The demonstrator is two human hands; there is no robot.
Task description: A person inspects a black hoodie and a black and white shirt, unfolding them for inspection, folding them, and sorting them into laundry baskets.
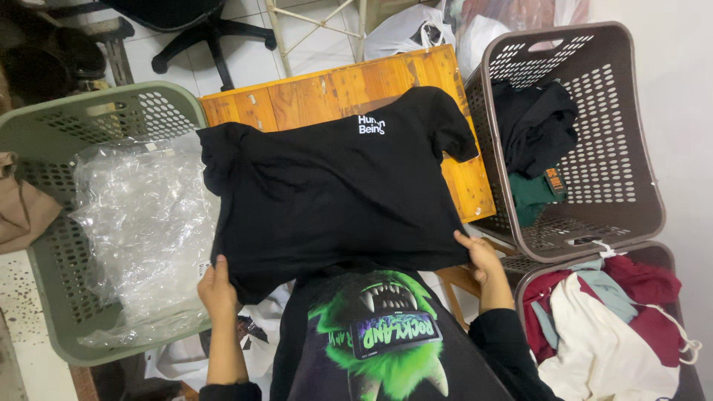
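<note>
On a wooden table (312, 93) between laundry baskets, the left hand (217, 288) at seven o'clock and right hand (481, 258) at four o'clock each pinch the black T-shirt (334, 193) hem.

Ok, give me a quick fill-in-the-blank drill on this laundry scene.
1. Both hands hold the black cotton T-shirt by its ____ edge.
2. The T-shirt lies spread on a ____ table.
3. The green plastic basket holds clear ____ bags.
4. The brown plastic basket sits at the person's ____.

Missing: bottom; wooden; plastic; right
</note>
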